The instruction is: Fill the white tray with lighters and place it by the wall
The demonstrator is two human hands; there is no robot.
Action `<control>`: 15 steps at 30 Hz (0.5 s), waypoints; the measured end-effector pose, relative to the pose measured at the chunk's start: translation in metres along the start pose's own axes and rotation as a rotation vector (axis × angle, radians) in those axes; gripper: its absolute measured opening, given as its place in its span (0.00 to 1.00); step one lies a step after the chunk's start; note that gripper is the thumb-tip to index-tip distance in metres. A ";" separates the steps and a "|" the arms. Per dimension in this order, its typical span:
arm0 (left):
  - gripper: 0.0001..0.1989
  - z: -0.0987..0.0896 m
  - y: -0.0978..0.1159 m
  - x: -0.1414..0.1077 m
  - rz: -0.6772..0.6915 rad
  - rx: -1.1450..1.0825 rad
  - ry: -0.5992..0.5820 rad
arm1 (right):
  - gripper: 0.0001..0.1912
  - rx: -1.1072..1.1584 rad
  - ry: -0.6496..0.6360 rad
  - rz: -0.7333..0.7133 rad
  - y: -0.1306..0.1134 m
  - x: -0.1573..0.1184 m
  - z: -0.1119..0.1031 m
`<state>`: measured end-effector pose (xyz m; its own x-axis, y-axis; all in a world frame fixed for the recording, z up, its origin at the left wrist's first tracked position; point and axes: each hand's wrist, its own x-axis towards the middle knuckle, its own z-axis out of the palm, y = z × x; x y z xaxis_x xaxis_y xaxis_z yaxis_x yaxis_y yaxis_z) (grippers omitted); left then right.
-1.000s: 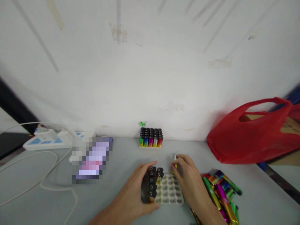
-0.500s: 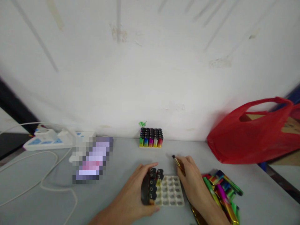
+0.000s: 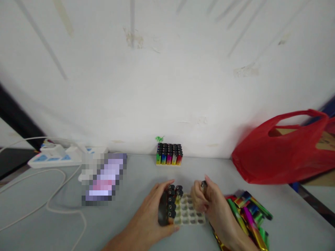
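A white plastic tray point(image 3: 192, 221) with square pockets lies on the table; many of its pockets are bare. Several black-topped lighters point(image 3: 171, 199) stand upright in its left column, with a couple more at the back of the second column. My left hand point(image 3: 150, 212) wraps round the tray's left side, thumb at the front corner and fingers at the back. Over the tray's right part, my right hand point(image 3: 206, 198) is closed on a lighter point(image 3: 203, 184); its black top shows between thumb and fingers. By my right wrist lies a pile of loose, shiny coloured lighters point(image 3: 251, 219).
At the wall stands a filled block of lighters point(image 3: 169, 154). A red plastic bag point(image 3: 277, 153) sits at the right. To the left are a blurred-out phone point(image 3: 106, 177), a power strip point(image 3: 54, 157) and loose white cable point(image 3: 62, 209).
My right hand has moved in over the tray and turned, bringing the lighter from slanted to more upright. My left hand stays at the tray's left side.
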<state>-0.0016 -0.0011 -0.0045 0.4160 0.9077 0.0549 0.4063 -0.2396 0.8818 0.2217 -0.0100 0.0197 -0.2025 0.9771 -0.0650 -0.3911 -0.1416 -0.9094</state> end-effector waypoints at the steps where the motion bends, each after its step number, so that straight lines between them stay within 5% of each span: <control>1: 0.53 0.000 0.000 0.000 0.007 0.001 -0.001 | 0.36 0.042 -0.027 0.026 0.000 -0.002 0.003; 15: 0.53 0.002 -0.007 0.000 0.048 -0.010 -0.011 | 0.35 0.172 -0.023 0.114 0.013 -0.006 0.014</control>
<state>-0.0034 -0.0001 -0.0117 0.4437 0.8914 0.0920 0.3773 -0.2789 0.8831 0.2056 -0.0197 0.0136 -0.2741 0.9496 -0.1523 -0.5112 -0.2780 -0.8132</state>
